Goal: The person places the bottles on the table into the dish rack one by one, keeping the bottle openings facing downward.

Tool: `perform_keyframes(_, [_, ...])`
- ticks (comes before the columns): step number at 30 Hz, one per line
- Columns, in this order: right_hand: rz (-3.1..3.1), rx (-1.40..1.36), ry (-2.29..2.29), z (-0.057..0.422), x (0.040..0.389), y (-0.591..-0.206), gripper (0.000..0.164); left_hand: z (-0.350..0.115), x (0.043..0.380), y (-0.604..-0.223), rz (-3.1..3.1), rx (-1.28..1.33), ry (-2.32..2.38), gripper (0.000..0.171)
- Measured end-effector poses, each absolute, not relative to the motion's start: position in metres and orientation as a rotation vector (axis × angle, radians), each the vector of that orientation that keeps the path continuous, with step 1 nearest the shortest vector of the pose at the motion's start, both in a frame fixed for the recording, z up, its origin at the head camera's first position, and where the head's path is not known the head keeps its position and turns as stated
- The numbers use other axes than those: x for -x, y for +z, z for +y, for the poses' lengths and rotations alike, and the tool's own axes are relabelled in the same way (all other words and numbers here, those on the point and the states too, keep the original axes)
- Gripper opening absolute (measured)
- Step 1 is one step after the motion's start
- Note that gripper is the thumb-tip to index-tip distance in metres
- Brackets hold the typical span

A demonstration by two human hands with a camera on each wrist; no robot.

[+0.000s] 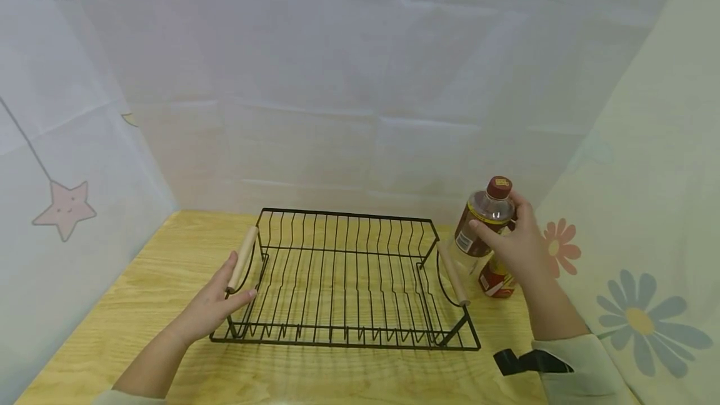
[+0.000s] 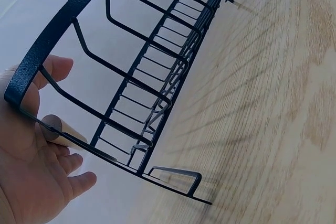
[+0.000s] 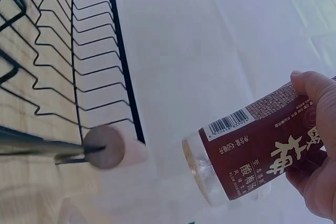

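A black wire dish rack (image 1: 343, 255) with wooden handles stands on the table. My left hand (image 1: 210, 305) straddles its left front corner, thumb over the inside and fingers extended along the outside of the left handle (image 1: 244, 258). In the left wrist view, this hand (image 2: 31, 166) lies beside the handle's round end (image 2: 52, 125). My right hand (image 1: 517, 239) grips a clear plastic bottle (image 1: 490, 208) with a dark red cap and label, near the right handle (image 1: 452, 274). The bottle (image 3: 252, 145) is tilted in the right wrist view, its clear base exposed.
A red and yellow package (image 1: 496, 280) stands on the table (image 1: 129, 286) below my right hand, partly hidden. Pale cloth walls (image 1: 337, 80) with printed flowers and a star enclose the back and sides. A black strap (image 1: 534, 362) hangs at my right sleeve.
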State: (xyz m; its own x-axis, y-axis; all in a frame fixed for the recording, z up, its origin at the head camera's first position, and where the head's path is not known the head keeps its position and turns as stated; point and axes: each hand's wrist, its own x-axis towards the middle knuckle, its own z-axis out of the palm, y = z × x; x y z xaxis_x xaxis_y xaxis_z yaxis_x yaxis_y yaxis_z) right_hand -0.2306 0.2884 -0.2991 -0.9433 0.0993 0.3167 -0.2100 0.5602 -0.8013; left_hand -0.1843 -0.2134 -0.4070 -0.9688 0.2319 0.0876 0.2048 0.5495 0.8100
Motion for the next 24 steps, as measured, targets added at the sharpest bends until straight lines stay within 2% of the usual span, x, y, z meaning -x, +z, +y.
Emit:
perform_keyframes(8, [-2.514,-0.197,1.274,0.262,0.239,-0.287,0.095,-0.213,0.183,-0.405,2.743,-0.389,1.409,0.091])
perform_keyframes(24, [-2.626,-0.349,1.282,0.203,0.258,-0.289,0.094,-0.215,0.184,-0.397,2.785,-0.419,1.352,0.09])
